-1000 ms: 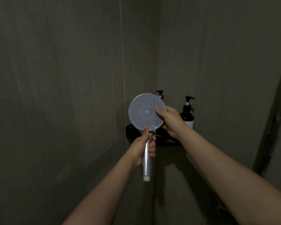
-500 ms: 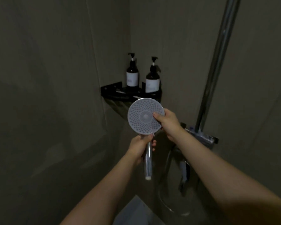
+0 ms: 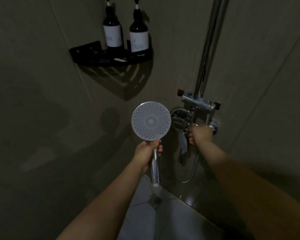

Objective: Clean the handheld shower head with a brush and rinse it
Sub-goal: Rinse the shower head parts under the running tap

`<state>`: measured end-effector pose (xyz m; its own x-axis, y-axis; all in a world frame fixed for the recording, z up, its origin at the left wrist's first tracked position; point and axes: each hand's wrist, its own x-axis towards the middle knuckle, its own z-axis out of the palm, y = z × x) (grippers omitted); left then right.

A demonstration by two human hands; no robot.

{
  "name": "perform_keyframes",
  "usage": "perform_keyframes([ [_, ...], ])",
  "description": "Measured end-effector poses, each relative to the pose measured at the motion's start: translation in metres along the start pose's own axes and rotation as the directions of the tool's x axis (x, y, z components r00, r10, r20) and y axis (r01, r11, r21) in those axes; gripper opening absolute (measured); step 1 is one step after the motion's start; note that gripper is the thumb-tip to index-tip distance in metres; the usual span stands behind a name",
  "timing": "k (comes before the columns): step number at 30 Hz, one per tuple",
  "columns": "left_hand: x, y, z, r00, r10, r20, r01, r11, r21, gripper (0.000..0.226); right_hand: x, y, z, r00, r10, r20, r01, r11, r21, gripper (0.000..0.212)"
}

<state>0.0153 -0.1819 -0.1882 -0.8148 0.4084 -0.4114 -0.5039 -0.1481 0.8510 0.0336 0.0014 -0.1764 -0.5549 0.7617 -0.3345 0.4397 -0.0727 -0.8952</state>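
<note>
Our left hand (image 3: 146, 149) grips shower head (image 3: 151, 121) handle upright, face toward us; right hand (image 3: 199, 134) curled on mixer tap (image 3: 189, 122), right of it

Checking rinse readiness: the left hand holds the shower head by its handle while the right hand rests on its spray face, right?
Not quite. In the head view the left hand holds the shower head by its handle, but the right hand grips the mixer valve.

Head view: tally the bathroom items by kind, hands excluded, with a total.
Pump bottles: 2
Corner shelf: 1
Shower head: 1
Riser pipe: 1
Mixer valve: 1
Hose: 1
Floor drain: 1
Total: 8
</note>
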Motion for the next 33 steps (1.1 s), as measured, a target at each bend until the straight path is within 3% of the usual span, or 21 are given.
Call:
perform_keyframes([
  [5, 0.019, -0.011, -0.002, 1.000, -0.026, 0.012, 0.025, 0.999, 0.028, 0.014, -0.004, 0.007, 0.007, 0.973, -0.228, -0.036, 0.214, 0.950, -0.226, 0.034],
  [10, 0.034, -0.014, -0.004, 0.999, -0.045, 0.022, 0.044, 0.998, 0.054, 0.013, -0.002, 0.007, 0.011, 0.946, -0.323, -0.008, 0.311, 0.917, -0.248, 0.025],
  [17, 0.059, -0.051, -0.015, 0.994, -0.108, -0.006, 0.108, 0.993, 0.045, 0.014, 0.007, 0.039, 0.011, 0.935, -0.350, -0.050, 0.343, 0.933, -0.111, 0.020],
  [25, 0.073, -0.116, -0.025, 0.989, -0.117, -0.090, 0.123, 0.991, 0.059, 0.014, 0.017, 0.085, 0.026, 0.941, -0.284, 0.182, 0.299, 0.952, -0.060, 0.018],
  [29, 0.085, -0.131, -0.040, 0.992, -0.104, -0.069, 0.110, 0.989, 0.098, 0.016, 0.024, 0.093, 0.034, 0.947, -0.262, 0.185, 0.268, 0.963, -0.009, 0.012],
  [33, 0.105, -0.148, -0.065, 0.996, -0.087, -0.005, 0.086, 0.972, 0.218, 0.012, 0.029, 0.101, 0.035, 0.924, -0.329, 0.198, 0.345, 0.937, -0.053, 0.015],
])
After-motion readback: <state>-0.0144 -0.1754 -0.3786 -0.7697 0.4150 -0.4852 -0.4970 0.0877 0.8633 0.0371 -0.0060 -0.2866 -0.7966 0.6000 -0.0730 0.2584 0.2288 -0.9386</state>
